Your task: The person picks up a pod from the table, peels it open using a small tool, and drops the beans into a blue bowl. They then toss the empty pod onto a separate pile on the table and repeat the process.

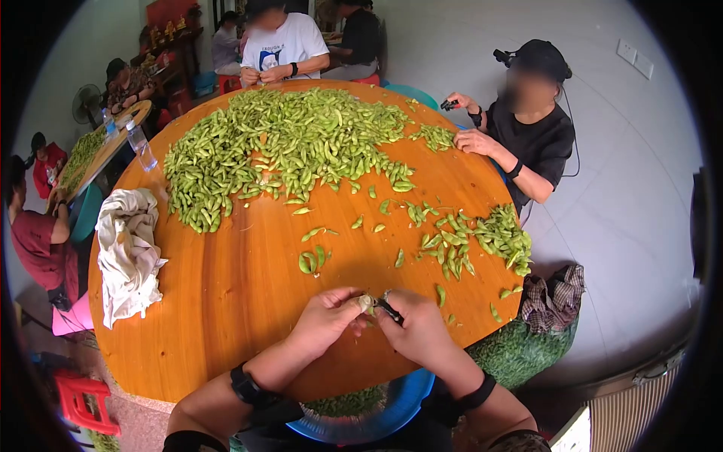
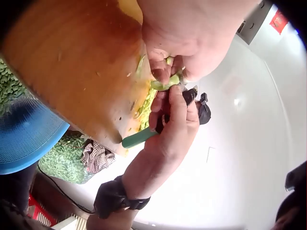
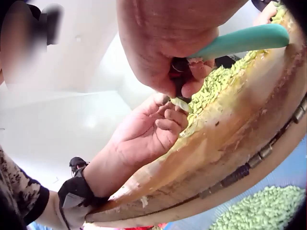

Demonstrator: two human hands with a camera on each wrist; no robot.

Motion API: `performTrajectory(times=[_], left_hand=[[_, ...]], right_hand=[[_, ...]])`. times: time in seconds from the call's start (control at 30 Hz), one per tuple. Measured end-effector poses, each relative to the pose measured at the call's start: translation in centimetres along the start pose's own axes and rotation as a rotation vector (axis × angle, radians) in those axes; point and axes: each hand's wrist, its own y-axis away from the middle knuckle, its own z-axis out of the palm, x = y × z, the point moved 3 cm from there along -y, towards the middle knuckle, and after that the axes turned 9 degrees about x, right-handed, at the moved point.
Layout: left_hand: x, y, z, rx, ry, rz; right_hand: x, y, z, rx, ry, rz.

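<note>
Over the near edge of the table (image 1: pixel 248 301), my left hand (image 1: pixel 324 320) pinches a green soybean pod (image 2: pixel 165 85) between thumb and fingers. My right hand (image 1: pixel 418 324) grips a tool with a teal handle (image 3: pixel 244 42) and a dark head, which meets the pod; its exact kind is partly hidden by my fingers. Both hands come together at the pod in every view. Below them, at the table's edge, sits a blue basin (image 2: pixel 36 136); shelled green beans (image 3: pixel 261 208) lie in it.
A large heap of pods (image 1: pixel 301 135) covers the table's far half, with a smaller pile (image 1: pixel 501 237) at right. A white cloth (image 1: pixel 129 252) and a water bottle (image 1: pixel 141 147) are at left. A full sack (image 1: pixel 527 350) stands beside the table. Other people sit around.
</note>
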Motion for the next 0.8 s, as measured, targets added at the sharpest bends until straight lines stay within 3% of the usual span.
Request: performTrajectory(times=[0.27, 0.37, 0.43, 0.47, 0.57, 0.63, 0.7, 0.8], left_hand=[[-0.2, -0.1, 0.0, -0.128, -0.118, 0.102], [0.3, -0.3, 0.0, -0.174, -0.12, 0.135], [0.3, -0.1, 0.0, -0.192, -0.101, 0.144], [0.5, -0.2, 0.0, -0.208, -0.111, 0.157], [0.2, -0.2, 0.3, -0.216, -0.106, 0.151], [0.3, -0.2, 0.4, -0.205, -0.092, 0.142], [0.3, -0.2, 0.2, -0.111, -0.213, 0.113], [0.4, -0.2, 0.0, -0.144, -0.133, 0.155]], right_hand=[[1.4, -0.5, -0.3, -0.067, -0.129, 0.149], [1.7, -0.7, -0.4, -0.125, -0.188, 0.276], [2.1, -0.4, -0.4, -0.147, -0.44, 0.592], [2.0, -0.4, -0.4, -0.146, -0.439, 0.593], [1.8, -0.5, -0.2, -0.133, -0.184, 0.423], [0.9, -0.4, 0.0, 0.092, 0.186, 0.016], [-0.3, -0.4, 0.1, 0.076, 0.189, -0.026], [-0.6, -0.1, 0.5, 0.049, 0.208, -0.064]])
